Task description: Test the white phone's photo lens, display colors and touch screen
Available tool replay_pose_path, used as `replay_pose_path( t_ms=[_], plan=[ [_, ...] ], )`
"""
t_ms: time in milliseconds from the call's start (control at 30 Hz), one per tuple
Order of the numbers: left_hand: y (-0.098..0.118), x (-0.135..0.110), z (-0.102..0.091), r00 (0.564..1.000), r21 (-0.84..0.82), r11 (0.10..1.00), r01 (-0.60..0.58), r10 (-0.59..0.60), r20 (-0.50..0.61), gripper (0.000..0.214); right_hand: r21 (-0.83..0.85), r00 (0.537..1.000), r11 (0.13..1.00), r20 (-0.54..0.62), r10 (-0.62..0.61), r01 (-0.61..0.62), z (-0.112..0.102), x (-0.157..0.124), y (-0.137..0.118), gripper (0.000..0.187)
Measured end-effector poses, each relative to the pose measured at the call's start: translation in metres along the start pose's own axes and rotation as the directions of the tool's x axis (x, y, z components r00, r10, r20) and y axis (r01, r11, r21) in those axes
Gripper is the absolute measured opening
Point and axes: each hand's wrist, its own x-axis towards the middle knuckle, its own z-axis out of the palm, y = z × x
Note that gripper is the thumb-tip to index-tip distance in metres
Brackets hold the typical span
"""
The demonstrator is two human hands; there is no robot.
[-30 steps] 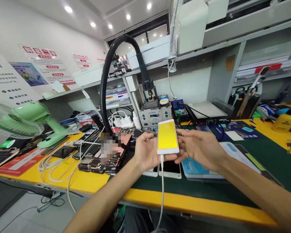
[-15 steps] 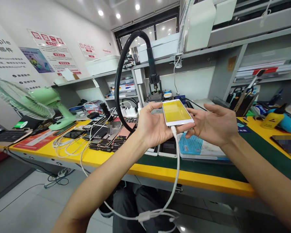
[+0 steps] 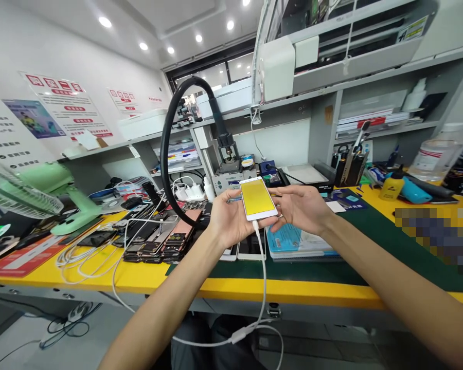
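Observation:
A white smartphone with a plain yellow lit screen lies tilted up above the bench. My left hand cradles it from below and the left, thumb along its left edge and fingertips showing at the lower right. At the phone's right edge, my right hand grips it with bent fingers, which partly hide behind it. A white charging cable is plugged into the phone's bottom end and hangs past the bench's front edge to a loop near my lap.
Stacked phone parts and coiled white cables lie left on the yellow bench. A green fan stands farther left. A thick black hose arches behind my hands. Blue-and-white packets lie beneath my right hand.
The view has swung right and up, so everything sits farther left and the bottles at right now show. My right hand has closed in on the phone's right edge. The screen stays yellow.

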Motion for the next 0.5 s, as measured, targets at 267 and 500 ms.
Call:
replay_pose_path(
  t_ms=[267, 500],
  plan=[
    [0.011, 0.004, 0.032, 0.999, -0.061, 0.998, -0.016, 0.015, -0.032, 0.059, 0.124, 0.999, 0.991, 0.017, -0.051, 0.048, -0.005, -0.006, -0.012, 0.04],
    [0.012, -0.004, 0.045, 1.0, -0.012, 1.0, 0.002, -0.002, -0.002, 0.057, 0.081, 0.999, 0.995, 0.018, -0.051, 0.05, 0.003, -0.013, -0.02, 0.045]
  ],
)
